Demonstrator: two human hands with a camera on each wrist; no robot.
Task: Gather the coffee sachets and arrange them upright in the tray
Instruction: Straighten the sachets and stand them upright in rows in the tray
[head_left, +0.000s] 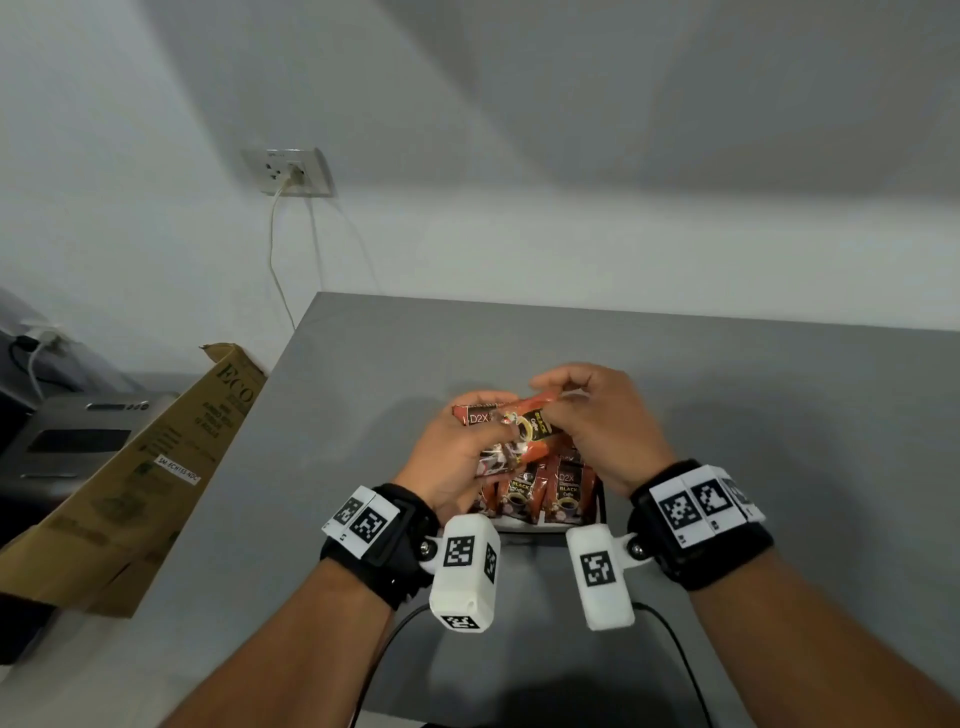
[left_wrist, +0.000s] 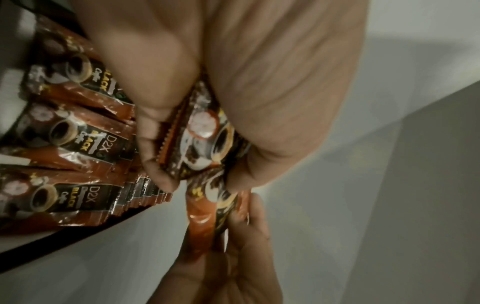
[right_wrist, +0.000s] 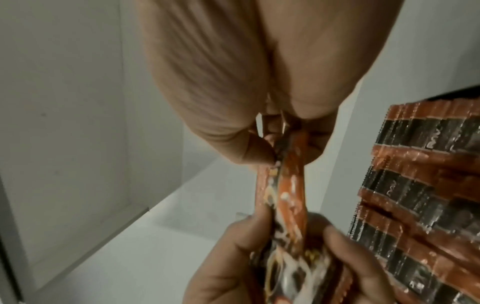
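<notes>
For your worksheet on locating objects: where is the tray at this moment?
In the head view the tray sits on the grey table, centre frame, directly beneath both hands and just beyond the wrist cameras, already packed with upright coffee sachets.

sachets (head_left: 540, 493) upright in tray (head_left: 524, 524) on table (head_left: 363, 415); both hands above tray — cardboard box (head_left: 156, 467) left of table

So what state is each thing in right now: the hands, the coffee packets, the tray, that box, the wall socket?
Left hand: grips a bunch of sachets.
Right hand: pinches one sachet's end.
Held sachets: above the tray, lying sideways.
Tray sachets: standing upright in rows.
Tray: partly filled.
Cardboard box: flattened, leaning.
Wall socket: plug in.
</notes>
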